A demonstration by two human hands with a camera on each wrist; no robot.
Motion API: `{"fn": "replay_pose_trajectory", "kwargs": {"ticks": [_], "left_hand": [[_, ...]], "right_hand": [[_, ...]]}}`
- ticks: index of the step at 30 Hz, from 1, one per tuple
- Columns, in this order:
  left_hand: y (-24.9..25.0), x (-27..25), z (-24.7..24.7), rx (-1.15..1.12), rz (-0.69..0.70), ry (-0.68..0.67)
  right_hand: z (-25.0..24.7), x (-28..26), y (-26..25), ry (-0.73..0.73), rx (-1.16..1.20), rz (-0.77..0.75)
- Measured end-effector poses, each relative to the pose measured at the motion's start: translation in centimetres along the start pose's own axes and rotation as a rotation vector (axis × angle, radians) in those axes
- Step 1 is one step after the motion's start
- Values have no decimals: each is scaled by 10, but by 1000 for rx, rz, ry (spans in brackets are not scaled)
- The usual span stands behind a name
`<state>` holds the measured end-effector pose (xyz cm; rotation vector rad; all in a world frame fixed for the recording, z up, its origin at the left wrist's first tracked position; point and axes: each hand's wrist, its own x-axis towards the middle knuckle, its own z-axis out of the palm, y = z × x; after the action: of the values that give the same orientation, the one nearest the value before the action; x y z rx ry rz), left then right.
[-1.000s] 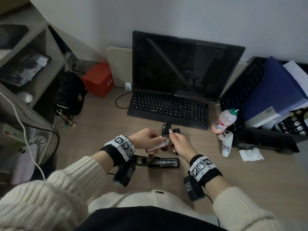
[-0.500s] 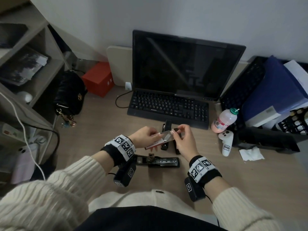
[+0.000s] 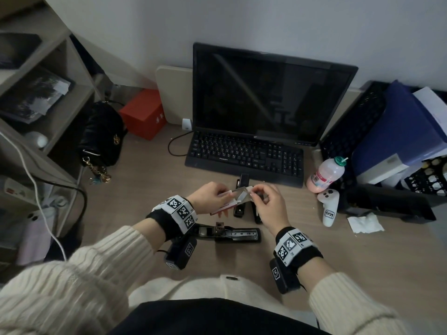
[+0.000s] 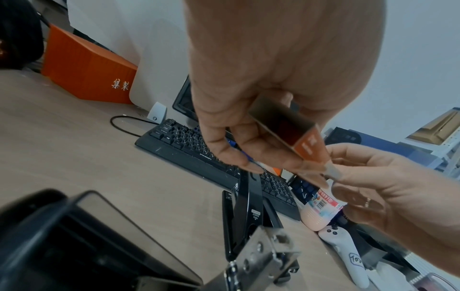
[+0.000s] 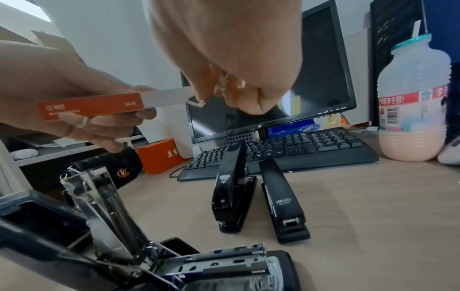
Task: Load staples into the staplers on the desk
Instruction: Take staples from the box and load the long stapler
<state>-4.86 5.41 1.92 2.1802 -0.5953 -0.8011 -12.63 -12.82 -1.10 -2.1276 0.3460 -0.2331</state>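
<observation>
My left hand (image 3: pixel 223 195) grips an orange staple box (image 5: pixel 92 107) above the desk. My right hand (image 3: pixel 254 193) pinches the end of its grey inner tray (image 5: pixel 166 97), which sticks partway out of the sleeve. Under the hands, two shut black staplers (image 5: pixel 234 187) (image 5: pixel 283 198) lie side by side, pointing at the keyboard. A third stapler (image 3: pixel 232 234) lies nearer my body with its top swung open and its metal staple channel (image 5: pixel 214 263) bare. I cannot see any staples inside the tray.
A black keyboard (image 3: pixel 244 158) and a dark monitor (image 3: pixel 271 93) stand behind the staplers. On the right are a pink drink bottle (image 3: pixel 325 175), a white controller (image 3: pixel 329 207), a crumpled tissue (image 3: pixel 365 222) and stacked folders. A black handbag (image 3: pixel 101 134) and red box (image 3: pixel 142 114) sit left.
My right hand has shifted from the box's side to its end and drawn the grey tray out of the sleeve. Both hands have risen slightly; the staplers have not moved.
</observation>
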Motion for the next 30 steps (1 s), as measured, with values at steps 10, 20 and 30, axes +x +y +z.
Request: {"fn": "replay_pose_trajectory", "kwargs": {"ticks": [10, 20, 30], "left_hand": [[3, 0, 1, 59, 59, -20], [5, -3, 3, 69, 67, -47], [-2, -4, 0, 52, -29, -47]], "right_hand": [[2, -3, -2, -174, 110, 116], [0, -5, -9, -265, 103, 122], [-2, -6, -4, -150, 183, 125]]}}
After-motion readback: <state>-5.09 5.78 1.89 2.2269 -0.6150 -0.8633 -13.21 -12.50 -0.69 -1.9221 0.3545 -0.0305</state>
